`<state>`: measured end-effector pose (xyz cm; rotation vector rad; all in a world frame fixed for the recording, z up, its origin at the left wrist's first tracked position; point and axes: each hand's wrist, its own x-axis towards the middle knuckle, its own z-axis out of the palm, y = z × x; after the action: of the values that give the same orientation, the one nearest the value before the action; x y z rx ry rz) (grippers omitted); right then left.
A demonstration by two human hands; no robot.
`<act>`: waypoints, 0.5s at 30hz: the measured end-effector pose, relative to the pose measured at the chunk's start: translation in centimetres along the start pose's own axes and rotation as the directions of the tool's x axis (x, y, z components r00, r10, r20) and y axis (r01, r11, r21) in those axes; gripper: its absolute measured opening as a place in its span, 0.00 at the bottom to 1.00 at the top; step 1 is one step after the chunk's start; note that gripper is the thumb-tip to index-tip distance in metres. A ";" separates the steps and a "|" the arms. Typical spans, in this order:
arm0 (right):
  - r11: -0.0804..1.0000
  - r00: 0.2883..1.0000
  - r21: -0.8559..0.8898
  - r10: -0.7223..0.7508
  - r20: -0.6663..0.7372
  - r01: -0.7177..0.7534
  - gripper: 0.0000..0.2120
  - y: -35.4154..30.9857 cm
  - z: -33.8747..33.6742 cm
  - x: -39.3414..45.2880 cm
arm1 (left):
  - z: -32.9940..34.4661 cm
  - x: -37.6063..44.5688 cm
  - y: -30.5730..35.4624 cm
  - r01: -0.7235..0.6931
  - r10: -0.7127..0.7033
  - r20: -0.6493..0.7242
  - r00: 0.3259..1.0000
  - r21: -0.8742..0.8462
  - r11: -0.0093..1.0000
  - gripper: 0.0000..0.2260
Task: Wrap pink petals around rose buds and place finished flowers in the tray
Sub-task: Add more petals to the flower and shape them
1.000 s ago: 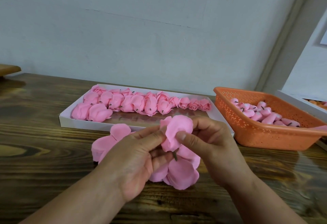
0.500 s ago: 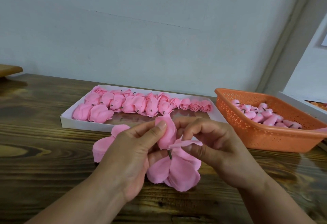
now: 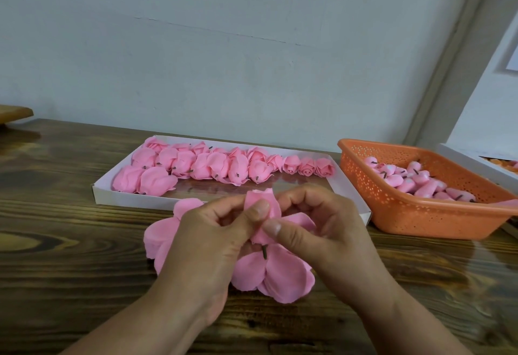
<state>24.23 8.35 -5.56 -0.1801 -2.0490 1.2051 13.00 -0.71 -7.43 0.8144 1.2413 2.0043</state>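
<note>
Both hands hold one pink rose bud [image 3: 262, 200] upright above the table, its short dark stem [image 3: 264, 252] pointing down. My left hand [image 3: 207, 245] pinches the bud with the thumb pressed on its front petal. My right hand [image 3: 322, 231] pinches the bud's lower right side and a loose petal [image 3: 301, 218] beside it. Loose pink petals [image 3: 277, 276] lie on the table under the hands, with more [image 3: 159, 237] at the left. The white tray [image 3: 96, 190] behind holds several wrapped pink flowers [image 3: 196, 165] in rows.
An orange perforated basket [image 3: 406, 214] at the right holds several bare pink buds [image 3: 414, 181]. A white box edge [image 3: 476, 161] shows at the far right. The dark wooden table [image 3: 70, 256] meets a grey wall behind.
The bud has been turned upright between the hands. The petal that stood up around it a second ago now lies folded against its side under my thumbs.
</note>
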 end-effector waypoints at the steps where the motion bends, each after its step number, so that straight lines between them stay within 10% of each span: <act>1: 1.000 1.000 -0.004 -0.003 -0.025 0.003 0.07 0.0 0.2 0.0 | 0.1 0.0 0.0 -0.021 0.021 -0.004 1.000 0.011 1.000 0.17; 15: 0.998 0.991 0.057 0.019 -0.132 -0.011 0.03 0.2 0.5 -0.2 | 0.1 0.0 -0.1 0.045 -0.044 0.059 0.997 -0.015 0.999 0.14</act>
<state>23.98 7.99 -6.03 -0.2426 -1.9004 1.2249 13.09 -0.62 -7.49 0.8241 1.1982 1.9389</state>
